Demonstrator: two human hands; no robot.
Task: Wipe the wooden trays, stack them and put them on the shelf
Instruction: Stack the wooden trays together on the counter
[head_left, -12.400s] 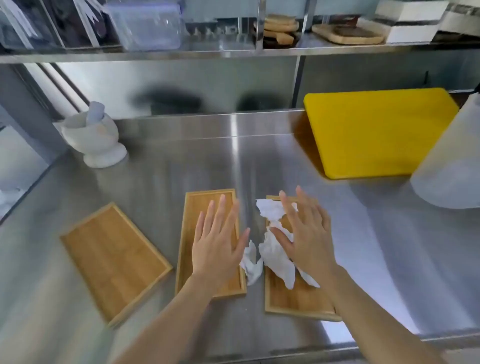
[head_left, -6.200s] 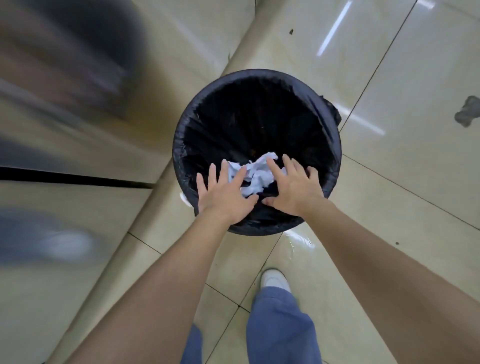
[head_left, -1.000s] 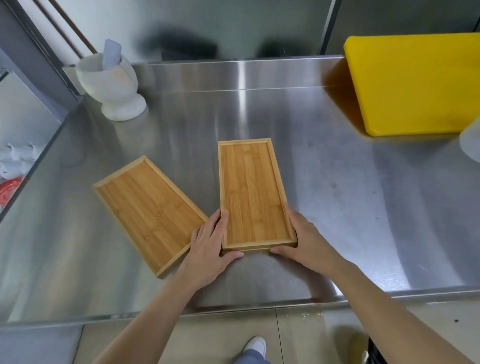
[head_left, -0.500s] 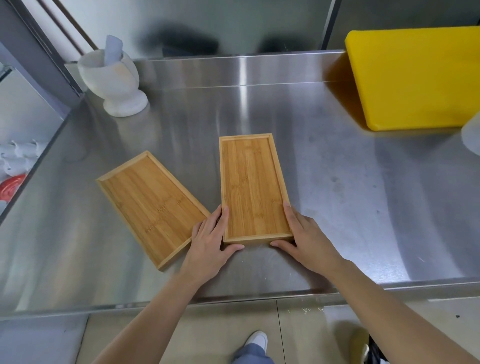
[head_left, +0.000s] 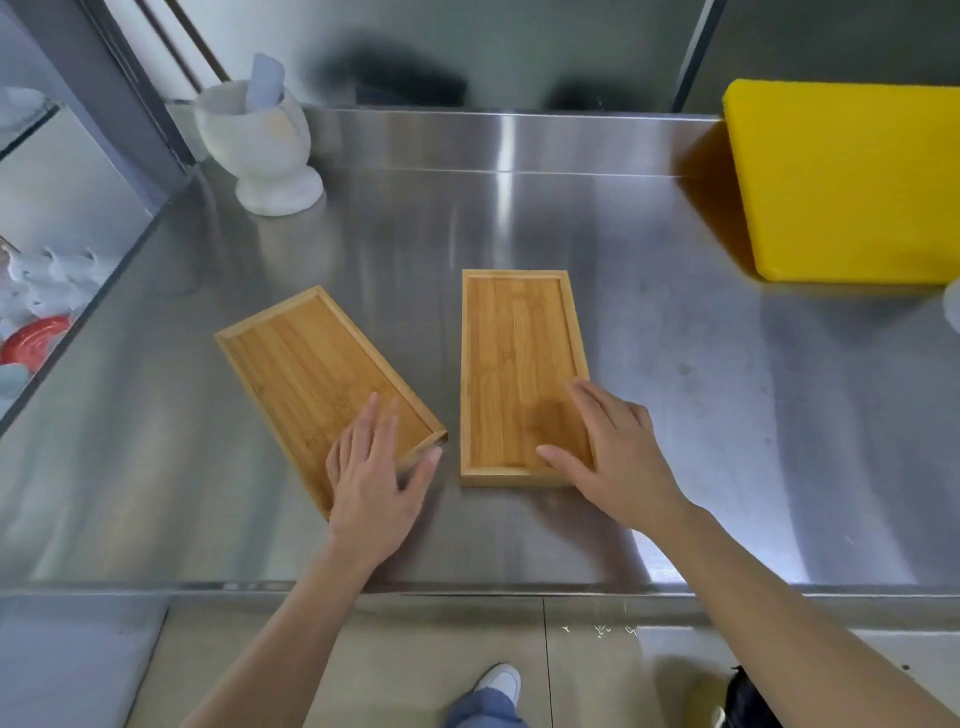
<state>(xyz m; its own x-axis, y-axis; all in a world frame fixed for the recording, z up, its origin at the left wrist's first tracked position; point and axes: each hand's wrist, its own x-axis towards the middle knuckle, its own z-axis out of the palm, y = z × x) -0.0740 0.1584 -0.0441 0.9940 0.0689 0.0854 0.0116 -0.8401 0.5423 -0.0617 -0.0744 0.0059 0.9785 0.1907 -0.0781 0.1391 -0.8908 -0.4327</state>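
Note:
Two bamboo trays lie on the steel counter. The left tray sits at an angle. The right tray lies straight, and its near edge looks double, as if one tray sits on another. My left hand lies flat on the left tray's near corner, fingers spread on the wood, thumb beside the corner's outer edge. My right hand rests palm down on the right tray's near right corner, thumb inside the tray. Neither tray is lifted.
A white mortar with a pestle stands at the back left. A thick yellow cutting board lies at the back right. A lower shelf with white and red dishes shows past the counter's left edge. My shoe is on the floor.
My left hand has left the right tray's near left corner and gone onto the left tray. My right hand has slid from the right tray's side onto its top.

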